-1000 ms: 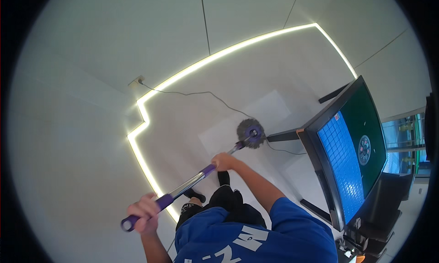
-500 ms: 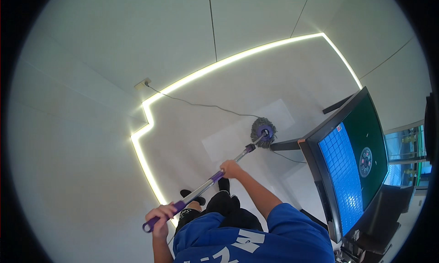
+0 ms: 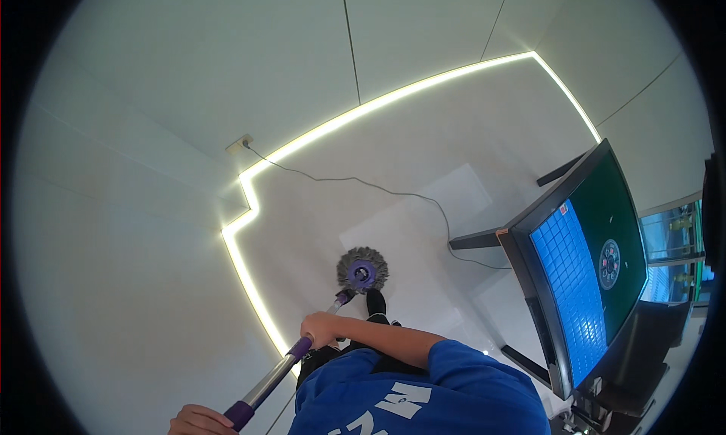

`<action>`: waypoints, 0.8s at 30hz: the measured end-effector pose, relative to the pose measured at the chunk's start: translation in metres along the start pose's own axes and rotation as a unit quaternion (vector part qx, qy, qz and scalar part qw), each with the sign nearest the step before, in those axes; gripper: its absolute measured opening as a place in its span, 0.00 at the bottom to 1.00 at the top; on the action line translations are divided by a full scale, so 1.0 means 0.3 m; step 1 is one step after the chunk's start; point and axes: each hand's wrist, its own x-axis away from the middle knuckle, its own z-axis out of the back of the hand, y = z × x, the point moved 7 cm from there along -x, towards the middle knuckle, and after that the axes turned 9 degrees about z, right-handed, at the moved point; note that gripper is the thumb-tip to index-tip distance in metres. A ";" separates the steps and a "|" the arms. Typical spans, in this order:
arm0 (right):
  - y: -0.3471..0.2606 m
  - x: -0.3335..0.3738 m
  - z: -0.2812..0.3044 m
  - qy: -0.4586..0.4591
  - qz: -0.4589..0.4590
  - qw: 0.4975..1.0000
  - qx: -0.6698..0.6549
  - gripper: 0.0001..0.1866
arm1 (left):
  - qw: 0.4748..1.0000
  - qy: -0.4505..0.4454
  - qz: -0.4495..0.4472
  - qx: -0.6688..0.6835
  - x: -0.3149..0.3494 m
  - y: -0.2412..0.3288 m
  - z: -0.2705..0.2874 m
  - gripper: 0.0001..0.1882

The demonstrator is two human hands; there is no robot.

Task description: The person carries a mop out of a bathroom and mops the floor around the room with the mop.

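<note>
A mop [image 3: 265, 386] with a silver pole and purple grips slants from the lower left toward the middle of the floor. Its round grey string head [image 3: 363, 270], purple at the hub, lies flat on the floor just ahead of my dark shoe [image 3: 376, 302]. My right hand [image 3: 321, 328] is wrapped round the pole's upper purple grip, the forearm reaching across my body. Down at the lower left, my left hand [image 3: 200, 421] closes on the purple end of the handle, partly cut off by the picture's edge.
A mahjong table [image 3: 552, 284], green-topped with rows of blue tiles, stands at the right on dark legs [image 3: 475, 240]. A thin cable [image 3: 355, 179] runs over the floor from a wall socket [image 3: 240, 144] to near the table. A glowing light strip [image 3: 431, 81] edges the walls.
The mop head has swept from beside the table leg leftward and nearer to my feet. Both hands have moved left and down with the pole, and the cable lies uncovered.
</note>
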 end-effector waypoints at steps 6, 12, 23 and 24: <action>-0.045 0.056 0.080 0.005 -0.023 1.000 0.015 0.10 | 0.999 -0.024 -0.033 0.033 0.011 0.055 0.027 0.16; -0.076 0.225 0.299 0.045 -0.092 0.988 0.119 0.11 | 0.987 -0.036 -0.077 0.135 0.042 0.015 0.093 0.14; 0.296 0.842 0.548 0.228 -0.274 0.899 0.254 0.09 | 0.962 0.069 0.125 0.233 -0.112 -0.459 -0.259 0.11; 0.343 0.905 0.546 0.261 -0.259 0.891 0.267 0.09 | 0.964 0.045 0.150 0.216 -0.125 -0.505 -0.321 0.09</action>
